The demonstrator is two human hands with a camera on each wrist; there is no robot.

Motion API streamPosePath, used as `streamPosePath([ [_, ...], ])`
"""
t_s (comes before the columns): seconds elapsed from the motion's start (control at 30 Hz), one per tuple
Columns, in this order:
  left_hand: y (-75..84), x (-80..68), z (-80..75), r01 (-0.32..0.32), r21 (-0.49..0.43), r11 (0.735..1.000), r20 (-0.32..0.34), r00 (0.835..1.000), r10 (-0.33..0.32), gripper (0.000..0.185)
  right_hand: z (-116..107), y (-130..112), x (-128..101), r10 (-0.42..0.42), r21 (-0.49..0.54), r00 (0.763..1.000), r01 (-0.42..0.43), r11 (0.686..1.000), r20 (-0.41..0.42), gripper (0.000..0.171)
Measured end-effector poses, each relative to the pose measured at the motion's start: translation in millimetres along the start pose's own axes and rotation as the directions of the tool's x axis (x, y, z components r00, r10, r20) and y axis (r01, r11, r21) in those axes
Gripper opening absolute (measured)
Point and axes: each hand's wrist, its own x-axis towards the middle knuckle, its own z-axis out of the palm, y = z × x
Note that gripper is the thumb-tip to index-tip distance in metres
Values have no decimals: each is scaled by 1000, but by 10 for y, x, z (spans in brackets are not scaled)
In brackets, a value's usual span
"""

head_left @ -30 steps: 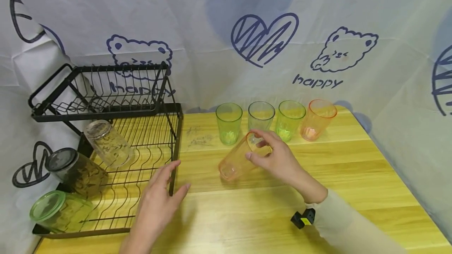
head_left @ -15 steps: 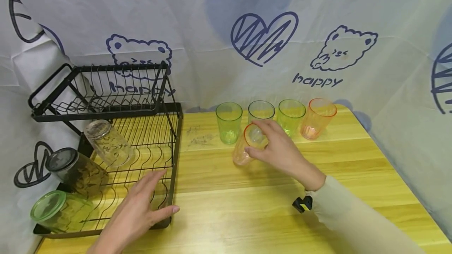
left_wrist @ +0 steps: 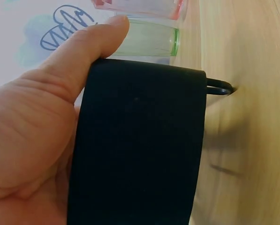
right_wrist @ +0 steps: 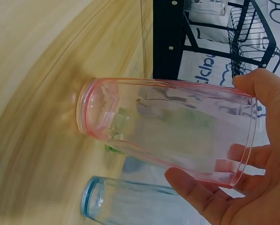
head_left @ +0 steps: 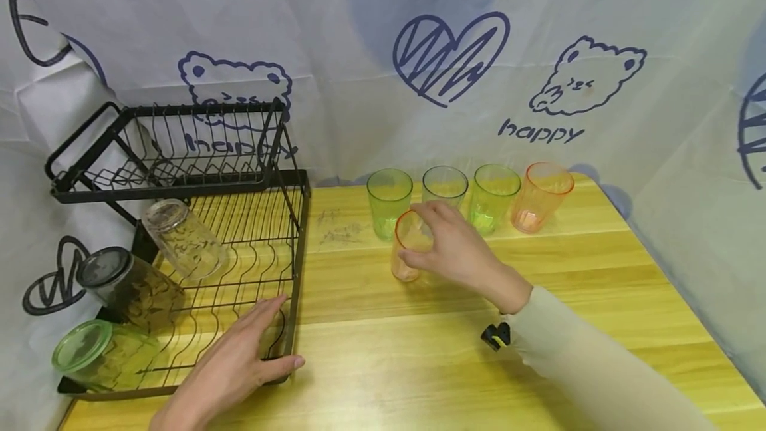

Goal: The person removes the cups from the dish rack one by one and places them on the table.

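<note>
The right hand [head_left: 455, 251] had its grip curled around the rim end of a clear orange plastic tumbler [head_left: 407, 251], thumb on one side and fingers on the other, as the right wrist view showed plainly [right_wrist: 177, 136]. The tumbler stood nearly upright on the yellow wooden counter [head_left: 479, 364], its base on or just above the boards, its long axis close to vertical with the mouth tilted slightly toward the person. It lay directly under and to the left of that hand, just in front of a row of four upright tumblers at the back: a green one [head_left: 389, 201], a clear bluish one [head_left: 444, 186], another green one [head_left: 492, 197] and a second orange one [head_left: 538, 197]. The held tumbler sat near the gap between the first green one and the bluish one, close to them; touching could not be told.

The left hand [head_left: 233, 368] lay well apart from the tumbler, its grip wrapped on the front right corner of the black wire dish rack [head_left: 179, 185], thumb along the frame. Three glass jars [head_left: 179, 238] lay tilted in the rack's lower tier. The right hand was the nearer one by far.
</note>
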Motion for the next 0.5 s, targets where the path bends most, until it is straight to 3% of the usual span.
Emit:
streamPosePath([
  [0.5, 23, -11, 10, 40, -5, 999, 15, 999, -40, 110, 91, -121, 109, 44, -39, 999, -43, 998, 27, 91],
])
